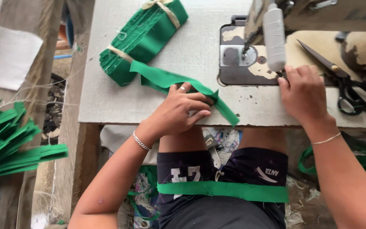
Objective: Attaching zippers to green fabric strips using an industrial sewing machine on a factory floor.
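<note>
Across my lap, low in the frame, lies a green strip (221,191). At centre, my left hand (178,112) rests on the table (106,101), fingers curled, pinching a green fabric strip (170,80). My right hand (303,95), fingers curled downward, touches the sewing machine (272,38) beside the scissors (344,80).

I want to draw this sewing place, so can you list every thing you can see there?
sewing machine: one, cream and worn, table's right part
scissors: one pair, black, right of the machine
tied bundle of strips: one, green, table top left
loose strip: one, green, under the left hand
lap strip: one, green, across the person's shorts
strip pile: one, green, far left off the table
table: one, pale grey
left hand: pressing the loose strip
right hand: at the machine base
</note>
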